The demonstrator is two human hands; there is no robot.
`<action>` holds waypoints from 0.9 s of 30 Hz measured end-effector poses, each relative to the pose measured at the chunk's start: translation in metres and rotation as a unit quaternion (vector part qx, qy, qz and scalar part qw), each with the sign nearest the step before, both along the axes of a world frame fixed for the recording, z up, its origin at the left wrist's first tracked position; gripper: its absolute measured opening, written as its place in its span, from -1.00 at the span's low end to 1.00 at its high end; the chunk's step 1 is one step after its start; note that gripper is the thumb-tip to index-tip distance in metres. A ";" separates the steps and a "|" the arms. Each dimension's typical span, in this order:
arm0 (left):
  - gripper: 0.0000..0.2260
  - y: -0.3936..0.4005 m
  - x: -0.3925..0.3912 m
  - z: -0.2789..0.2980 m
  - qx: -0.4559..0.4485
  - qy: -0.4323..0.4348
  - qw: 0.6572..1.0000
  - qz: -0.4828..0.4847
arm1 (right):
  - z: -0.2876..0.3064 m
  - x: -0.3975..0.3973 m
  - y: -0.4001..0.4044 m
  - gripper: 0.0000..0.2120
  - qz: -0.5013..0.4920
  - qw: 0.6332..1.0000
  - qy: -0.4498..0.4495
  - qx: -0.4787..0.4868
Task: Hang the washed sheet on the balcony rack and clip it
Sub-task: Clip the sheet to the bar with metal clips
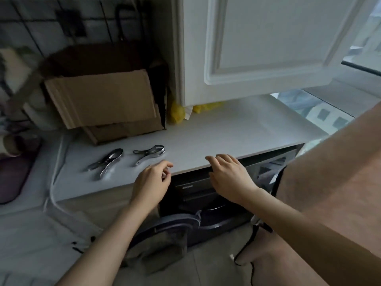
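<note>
Two shiny metal clips lie on the white counter (226,129): one clip (106,163) at the left, another clip (150,153) to its right. My left hand (151,183) hovers at the counter's front edge just below the right clip, fingers loosely curled and holding nothing. My right hand (228,176) rests at the counter edge further right, fingers spread, empty. Below the counter a dark washing machine (195,195) stands with its round door (165,230) swung open. No sheet shows; the drum's inside is hidden.
An open cardboard box (103,100) sits at the back of the counter, with yellow bags (177,113) beside it. A white cabinet door (268,42) hangs open overhead. A window (329,114) lies to the right. A black cable (253,244) dangles at right.
</note>
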State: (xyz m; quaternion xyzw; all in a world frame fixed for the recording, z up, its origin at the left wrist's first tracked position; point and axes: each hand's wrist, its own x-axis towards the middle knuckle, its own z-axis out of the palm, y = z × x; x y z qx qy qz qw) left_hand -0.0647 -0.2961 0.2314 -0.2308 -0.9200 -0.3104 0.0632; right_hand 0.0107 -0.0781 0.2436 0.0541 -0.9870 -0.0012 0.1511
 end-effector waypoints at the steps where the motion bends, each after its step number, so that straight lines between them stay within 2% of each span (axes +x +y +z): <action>1: -0.80 -0.010 -0.004 -0.004 0.009 -0.001 1.000 0.012 | -0.005 -0.008 -0.010 -0.59 0.003 1.000 -0.005 -0.014; 6: -0.79 -0.055 -0.029 -0.012 0.038 0.007 0.997 0.064 | -0.021 -0.048 -0.054 -0.57 0.010 0.995 -0.037 -0.087; 9: -0.77 -0.083 -0.049 -0.011 0.053 0.022 0.994 0.093 | -0.026 -0.070 -0.073 -0.50 0.017 0.991 -0.058 -0.118; 14: -0.71 -0.117 -0.069 -0.016 0.011 0.077 0.985 0.152 | -0.033 -0.104 -0.092 -0.42 0.027 0.987 -0.084 -0.137; 19: -0.58 -0.133 -0.079 -0.034 -0.013 0.080 0.977 0.199 | -0.035 -0.133 -0.106 -0.39 0.019 0.982 -0.104 -0.158; 23: -0.47 -0.133 -0.084 -0.043 -0.006 0.061 0.971 0.230 | -0.034 -0.152 -0.114 -0.35 0.020 0.981 -0.121 -0.153; 27: -0.35 -0.128 -0.084 -0.049 0.012 -0.006 0.959 0.284 | -0.037 -0.166 -0.111 -0.32 0.004 0.981 -0.140 -0.137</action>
